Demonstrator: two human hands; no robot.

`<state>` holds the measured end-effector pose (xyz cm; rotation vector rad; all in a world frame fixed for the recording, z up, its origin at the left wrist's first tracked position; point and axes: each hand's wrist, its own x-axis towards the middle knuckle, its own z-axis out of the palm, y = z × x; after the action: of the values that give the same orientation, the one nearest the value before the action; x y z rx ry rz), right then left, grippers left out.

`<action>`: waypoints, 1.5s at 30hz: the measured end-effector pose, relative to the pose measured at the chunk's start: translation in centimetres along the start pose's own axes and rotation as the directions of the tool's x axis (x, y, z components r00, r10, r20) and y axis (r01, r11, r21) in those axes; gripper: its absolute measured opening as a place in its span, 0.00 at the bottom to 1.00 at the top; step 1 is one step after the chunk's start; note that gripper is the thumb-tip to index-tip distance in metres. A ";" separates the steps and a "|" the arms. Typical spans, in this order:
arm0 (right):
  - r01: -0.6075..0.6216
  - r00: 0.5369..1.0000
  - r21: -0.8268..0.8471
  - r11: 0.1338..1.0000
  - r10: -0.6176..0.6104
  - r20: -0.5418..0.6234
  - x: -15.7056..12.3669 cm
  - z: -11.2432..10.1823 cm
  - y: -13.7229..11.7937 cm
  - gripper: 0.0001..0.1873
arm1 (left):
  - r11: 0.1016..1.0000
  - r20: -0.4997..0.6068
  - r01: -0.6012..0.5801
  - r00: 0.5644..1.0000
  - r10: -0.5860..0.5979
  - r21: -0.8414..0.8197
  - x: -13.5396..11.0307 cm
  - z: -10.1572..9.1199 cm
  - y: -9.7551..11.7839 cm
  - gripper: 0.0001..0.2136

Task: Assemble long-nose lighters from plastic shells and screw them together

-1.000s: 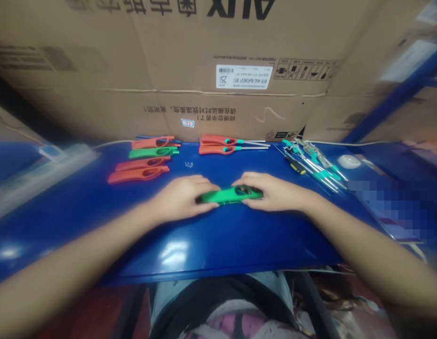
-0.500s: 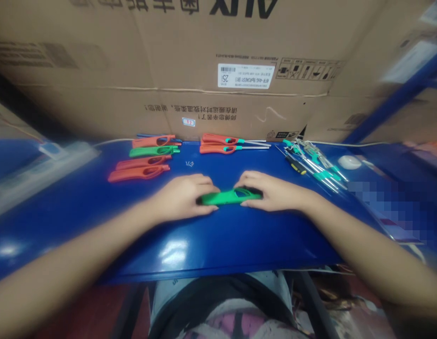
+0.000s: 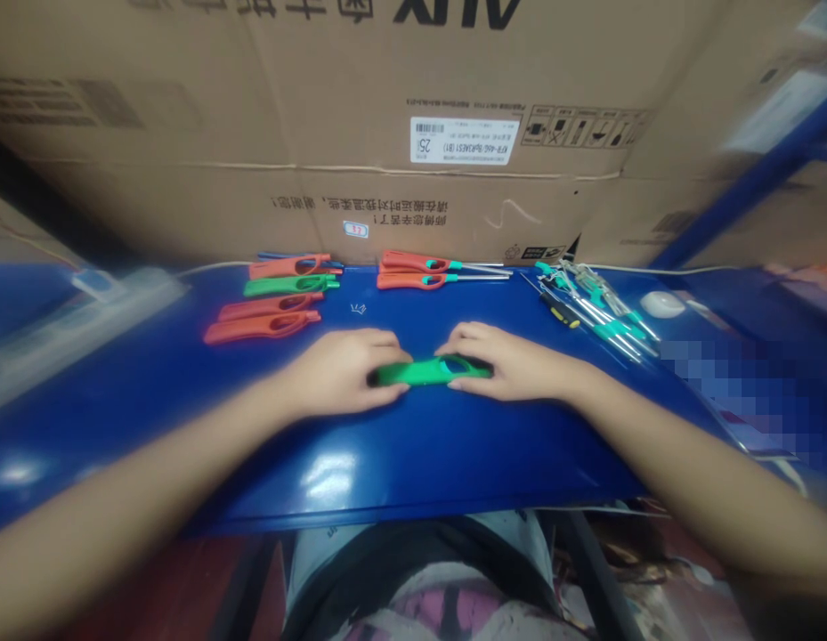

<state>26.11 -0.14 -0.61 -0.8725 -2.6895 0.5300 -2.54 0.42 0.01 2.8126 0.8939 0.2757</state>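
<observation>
A green lighter casing [image 3: 425, 371] lies level between my hands, just above or on the blue table. My left hand [image 3: 350, 372] is closed round its plain handle end. With thumb and fingers, my right hand [image 3: 503, 363] grips the other end, beside the trigger opening. Both tips of the casing are hidden by my fingers. Beyond my left hand lies a row of orange casings [image 3: 263, 327] with one green casing [image 3: 289, 284] among them. Two orange gas lighters [image 3: 413, 280] with metal rods lie farther back in the middle.
Metal rods with teal parts [image 3: 610, 329] are heaped at the back right beside a black and yellow screwdriver [image 3: 560, 312]. A white rounded object [image 3: 662, 304] sits right of them. A large cardboard sheet [image 3: 360, 107] stands behind the blue table [image 3: 446, 463].
Both hands keep their hold on the green casing. It has shifted very slightly left in the view, and its upper face looks turned a little. The other things lie as before.
</observation>
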 end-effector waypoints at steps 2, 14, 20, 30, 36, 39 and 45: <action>0.000 1.000 0.003 1.000 0.000 -0.004 0.0 0.1 0.0 0.19 | 1.000 0.006 0.014 1.000 -0.014 -0.025 0.1 0.0 0.0 0.14; -0.097 0.993 0.100 0.990 0.103 -0.057 0.4 0.4 -0.7 0.18 | 0.978 0.029 0.151 0.988 -0.149 -0.140 0.4 0.0 0.7 0.14; -0.068 0.996 0.112 0.991 0.075 -0.054 0.2 0.5 -0.3 0.17 | 0.981 0.019 0.158 0.988 -0.156 -0.114 0.6 0.1 0.8 0.14; -0.051 0.998 0.089 0.995 0.055 -0.042 0.1 0.4 -0.4 0.16 | 0.985 0.010 0.141 0.990 -0.141 -0.100 0.4 0.1 0.9 0.14; -0.085 0.994 0.081 0.993 0.091 -0.067 0.3 0.8 -0.2 0.17 | 0.981 0.015 0.156 0.988 -0.156 -0.114 0.5 0.1 1.0 0.13; -0.092 0.994 0.076 0.993 0.097 -0.060 0.3 0.8 -0.3 0.17 | 0.983 0.009 0.151 0.989 -0.151 -0.109 0.4 0.2 0.9 0.13; -0.078 0.996 0.078 0.994 0.082 -0.045 0.1 0.4 -0.5 0.16 | 0.986 0.001 0.139 0.990 -0.140 -0.096 0.3 0.2 0.9 0.13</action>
<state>25.64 -0.58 -0.71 -0.9622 -2.5820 0.6168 -1.78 -0.11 0.08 2.6484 1.0441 0.2975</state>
